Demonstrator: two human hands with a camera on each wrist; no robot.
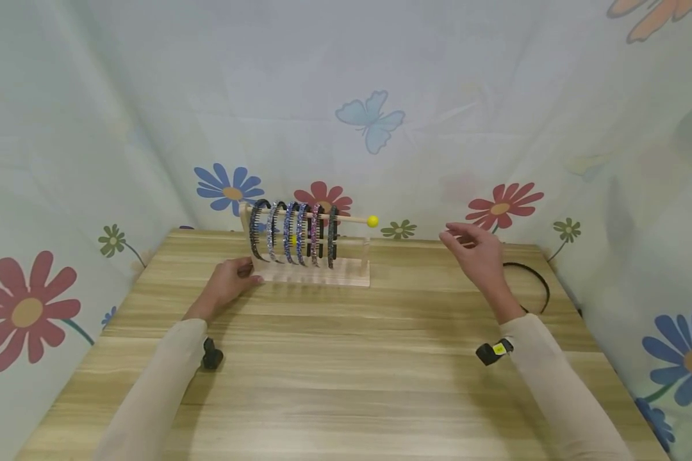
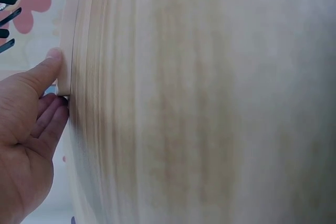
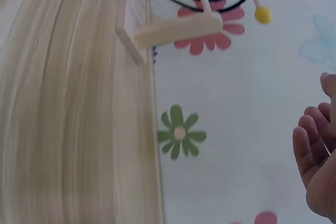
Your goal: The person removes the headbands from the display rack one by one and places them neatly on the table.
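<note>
A light wooden headband stand [image 1: 346, 275] stands toward the back of the table. Several glittery toothed headbands [image 1: 289, 234] in dark, silver, blue, pink and green tones hang along its upper rod, which ends in a yellow ball [image 1: 372, 221]. My left hand [image 1: 230, 280] holds the left end of the stand's base. In the left wrist view its thumb [image 2: 52, 61] presses one face, the fingers against the end. My right hand [image 1: 475, 253] is raised over the table right of the stand, fingers loosely bent, nothing in them.
A thin black headband [image 1: 547, 291] lies at the table's right side, partly behind my right wrist. The wood-grain table [image 1: 346, 384] meets a flower-printed cloth [image 1: 277, 128] at the back and sides.
</note>
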